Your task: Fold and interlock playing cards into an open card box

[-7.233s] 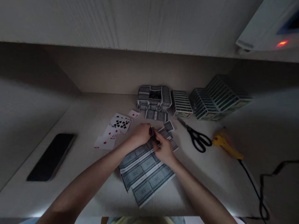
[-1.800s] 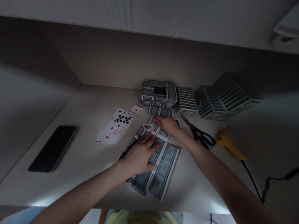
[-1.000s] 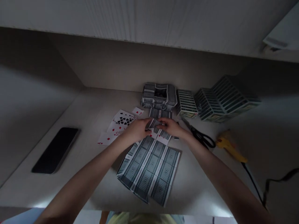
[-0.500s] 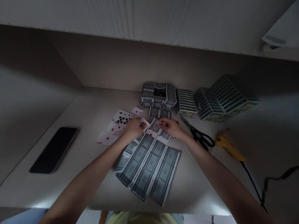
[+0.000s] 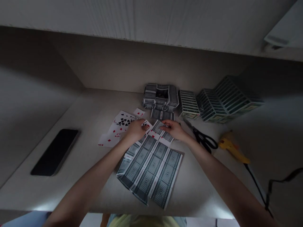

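Head view: we saw our left hand [image 5: 135,130] pinching a small face-up card [image 5: 146,125], fingers closed on its edge. Our right hand [image 5: 173,129] rested with loosely curled fingers on face-down cards [image 5: 163,132] at the far end of the joined card sheet [image 5: 151,167] on the desk [image 5: 90,126]. Scissors [image 5: 201,137] lay just right.
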A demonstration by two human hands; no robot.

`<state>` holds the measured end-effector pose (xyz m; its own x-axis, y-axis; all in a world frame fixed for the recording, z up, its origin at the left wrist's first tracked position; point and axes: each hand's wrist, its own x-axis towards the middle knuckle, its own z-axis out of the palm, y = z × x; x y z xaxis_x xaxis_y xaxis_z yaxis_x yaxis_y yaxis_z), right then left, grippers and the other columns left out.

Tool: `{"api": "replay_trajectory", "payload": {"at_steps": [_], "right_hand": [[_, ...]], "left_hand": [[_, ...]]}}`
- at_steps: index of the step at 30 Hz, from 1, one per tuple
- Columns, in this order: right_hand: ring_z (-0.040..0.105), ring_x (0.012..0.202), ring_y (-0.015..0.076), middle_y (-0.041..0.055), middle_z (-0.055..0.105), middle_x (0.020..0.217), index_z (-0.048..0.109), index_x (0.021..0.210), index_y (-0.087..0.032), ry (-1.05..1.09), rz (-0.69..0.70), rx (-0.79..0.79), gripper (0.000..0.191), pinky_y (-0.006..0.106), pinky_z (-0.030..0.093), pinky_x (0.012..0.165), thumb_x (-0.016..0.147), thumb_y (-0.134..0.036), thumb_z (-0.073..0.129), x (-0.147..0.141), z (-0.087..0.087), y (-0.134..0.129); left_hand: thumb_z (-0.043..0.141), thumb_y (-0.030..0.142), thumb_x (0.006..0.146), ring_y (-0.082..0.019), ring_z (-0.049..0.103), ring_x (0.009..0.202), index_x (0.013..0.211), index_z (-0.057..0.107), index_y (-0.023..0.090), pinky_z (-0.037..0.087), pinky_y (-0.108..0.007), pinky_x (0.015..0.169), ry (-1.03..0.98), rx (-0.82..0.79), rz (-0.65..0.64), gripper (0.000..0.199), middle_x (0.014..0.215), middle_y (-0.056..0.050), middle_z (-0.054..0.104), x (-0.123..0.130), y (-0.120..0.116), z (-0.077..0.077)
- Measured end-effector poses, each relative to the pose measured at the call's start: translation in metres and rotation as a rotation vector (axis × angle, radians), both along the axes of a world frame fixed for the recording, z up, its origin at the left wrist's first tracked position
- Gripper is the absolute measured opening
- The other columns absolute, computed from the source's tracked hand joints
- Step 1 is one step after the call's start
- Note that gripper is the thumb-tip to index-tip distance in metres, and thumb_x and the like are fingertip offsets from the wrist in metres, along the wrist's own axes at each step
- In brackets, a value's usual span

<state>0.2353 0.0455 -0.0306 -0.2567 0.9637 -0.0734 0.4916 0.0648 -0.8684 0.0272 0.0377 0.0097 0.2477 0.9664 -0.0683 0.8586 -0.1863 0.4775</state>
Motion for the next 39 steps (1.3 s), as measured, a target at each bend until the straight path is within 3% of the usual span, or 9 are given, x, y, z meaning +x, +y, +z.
{"api": "replay_trajectory", "payload": {"at_steps": [5, 11, 17, 22, 27, 31, 36, 39], "right_hand": [[0.052, 0.061, 0.0118, -0.0021, 0.060, 0.069, 0.060, 0.087, -0.018, 0.057, 0.039, 0.010, 0.030, 0.022, 0.040, 0.056, 0.068, -0.041, 0.058, 0.001, 0.004, -0.001], [0.054, 0.063, 0.0120, -0.0017, 0.062, 0.070, 0.062, 0.085, -0.018, 0.013, 0.071, 0.081, 0.025, 0.022, 0.041, 0.060, 0.071, -0.038, 0.056, -0.001, 0.012, -0.002], [0.060, 0.078, 0.0151, 0.0023, 0.067, 0.088, 0.063, 0.093, -0.019, -0.112, 0.120, 0.198, 0.024, 0.025, 0.043, 0.070, 0.077, -0.032, 0.052, -0.005, 0.020, -0.009], [0.061, 0.087, 0.0155, 0.0018, 0.067, 0.096, 0.062, 0.099, -0.022, -0.323, 0.222, 0.320, 0.023, 0.024, 0.043, 0.073, 0.081, -0.025, 0.047, -0.015, 0.038, -0.018], [0.061, 0.088, 0.0176, 0.0022, 0.067, 0.097, 0.062, 0.099, -0.024, -0.548, 0.222, 0.391, 0.024, 0.025, 0.043, 0.071, 0.080, -0.021, 0.047, -0.023, 0.045, -0.020], [0.062, 0.085, 0.0199, 0.0027, 0.068, 0.095, 0.060, 0.104, -0.025, -0.639, 0.139, 0.416, 0.026, 0.026, 0.043, 0.065, 0.082, -0.025, 0.046, -0.026, 0.046, -0.020], [0.063, 0.084, 0.0194, 0.0021, 0.068, 0.094, 0.060, 0.103, -0.025, -0.604, 0.102, 0.420, 0.025, 0.027, 0.044, 0.067, 0.082, -0.029, 0.046, -0.026, 0.044, -0.021], [0.061, 0.089, 0.0178, 0.0007, 0.066, 0.100, 0.061, 0.102, -0.025, -0.516, 0.141, 0.423, 0.024, 0.026, 0.045, 0.074, 0.082, -0.027, 0.047, -0.024, 0.041, -0.019]], "left_hand": [[0.043, 0.025, 0.078, -0.019, 0.058, 0.080, 0.082, 0.057, 0.017, 0.042, -0.025, 0.068, -0.043, -0.008, -0.035, 0.017, 0.083, -0.004, 0.064, -0.001, 0.003, -0.002], [0.039, 0.012, 0.075, -0.015, 0.058, 0.085, 0.089, 0.057, 0.020, 0.042, -0.023, 0.075, -0.246, 0.010, -0.146, 0.023, 0.088, 0.000, 0.064, 0.000, 0.000, 0.000], [0.042, 0.015, 0.075, -0.018, 0.059, 0.078, 0.086, 0.055, 0.016, 0.043, -0.026, 0.068, -0.126, 0.024, -0.103, 0.018, 0.082, -0.005, 0.063, 0.003, -0.005, 0.003], [0.044, 0.007, 0.070, -0.020, 0.058, 0.084, 0.115, 0.039, 0.013, 0.044, -0.028, 0.071, -0.083, 0.044, -0.179, 0.045, 0.097, -0.010, 0.059, 0.007, -0.010, 0.000], [0.044, 0.001, 0.062, -0.025, 0.043, 0.110, 0.124, 0.030, 0.009, 0.037, -0.036, 0.090, -0.118, 0.146, -0.267, 0.065, 0.119, -0.016, 0.044, 0.009, -0.008, -0.008], [0.047, 0.001, 0.057, -0.022, 0.044, 0.105, 0.120, 0.033, 0.009, 0.037, -0.036, 0.091, -0.295, 0.181, -0.161, 0.064, 0.112, -0.013, 0.044, 0.007, -0.005, -0.007], [0.048, 0.012, 0.069, -0.015, 0.056, 0.079, 0.098, 0.051, 0.013, 0.044, -0.027, 0.074, -0.512, 0.081, 0.091, 0.028, 0.085, -0.004, 0.058, 0.001, -0.009, -0.007], [0.050, 0.022, 0.074, -0.014, 0.058, 0.072, 0.081, 0.059, 0.015, 0.044, -0.024, 0.068, -0.500, 0.069, 0.135, 0.013, 0.077, -0.002, 0.063, 0.000, -0.014, -0.007]]}}
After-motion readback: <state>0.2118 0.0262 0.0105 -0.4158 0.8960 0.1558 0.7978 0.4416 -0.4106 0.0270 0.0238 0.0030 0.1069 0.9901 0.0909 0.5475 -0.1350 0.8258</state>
